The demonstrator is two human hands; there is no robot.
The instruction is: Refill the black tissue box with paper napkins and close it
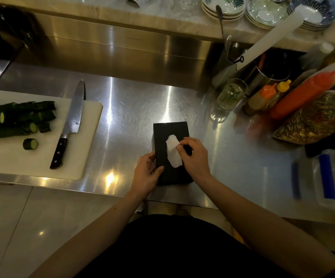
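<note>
The closed black tissue box (171, 135) shows one white napkin (173, 152) at its slot, pinched by the right hand (193, 156); the left hand (145, 173) grips the box's side.

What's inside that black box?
A white napkin pokes out of the black box's top slot, pinched by the right hand. The closed walls hide anything deeper.

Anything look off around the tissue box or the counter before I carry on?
Nothing stands out. The black tissue box lies flat on the steel counter, a white napkin showing through its top slot. The knife lies wholly on the cutting board; no spills visible.
</note>
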